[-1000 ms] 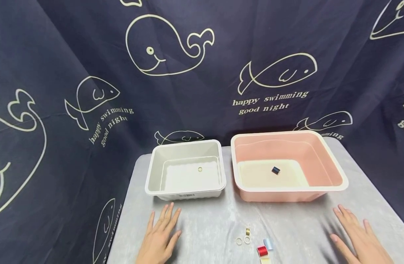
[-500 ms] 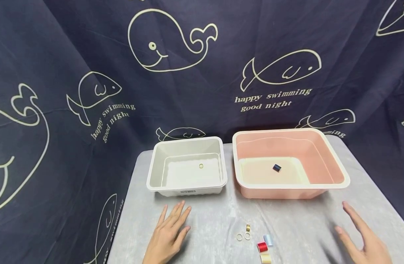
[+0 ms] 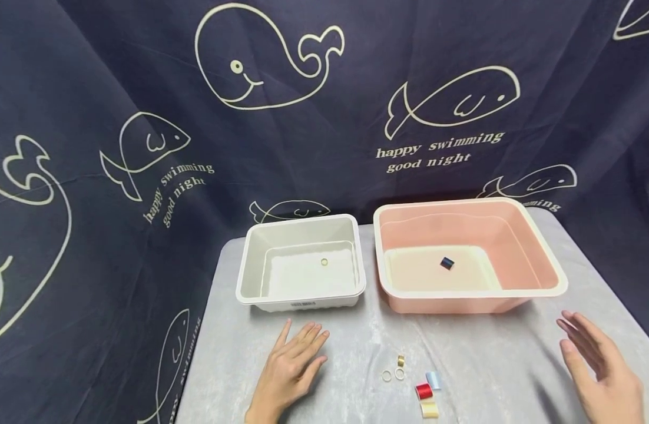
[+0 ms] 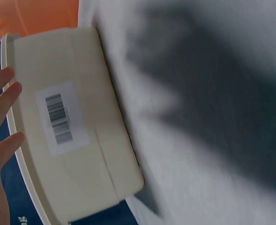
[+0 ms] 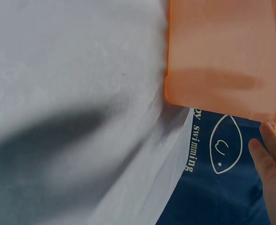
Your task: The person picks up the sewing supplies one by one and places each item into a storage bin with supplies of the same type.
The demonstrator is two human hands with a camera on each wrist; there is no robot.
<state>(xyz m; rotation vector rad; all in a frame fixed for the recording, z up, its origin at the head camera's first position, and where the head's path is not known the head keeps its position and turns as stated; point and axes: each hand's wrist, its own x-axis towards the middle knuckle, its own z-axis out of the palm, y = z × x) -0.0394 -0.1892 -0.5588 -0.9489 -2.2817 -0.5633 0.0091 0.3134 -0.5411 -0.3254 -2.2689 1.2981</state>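
Observation:
My left hand [image 3: 290, 371] hovers in front of the white bin [image 3: 303, 299], fingers extended and holding nothing. Over on the right, my right hand [image 3: 602, 368] is raised before the pink bin's [image 3: 470, 301] right corner, fingers loosely bent, nothing in it. Between the hands lie two small pale rings, a left ring [image 3: 386, 376] and a right ring [image 3: 400, 374], beside a gold piece [image 3: 401, 360]. Nearer me are a light blue thread spool [image 3: 433, 380], a red thread spool [image 3: 423, 391] and a yellow thread spool [image 3: 429, 409]. A ring [image 3: 324, 262] sits inside the white bin, and a dark spool [image 3: 447, 263] inside the pink one.
Both bins stand side by side at the back of the grey cloth-covered table [image 3: 351, 341]. A dark blue curtain [image 3: 324, 147] with white whales and fish hangs behind and on both sides. A barcode label [image 4: 62, 119] marks the white bin's front.
My left hand has shifted right and slightly up. The right hand has moved right and turned thumb-side toward me. The camera has tilted a little; the bins and small things stay put.

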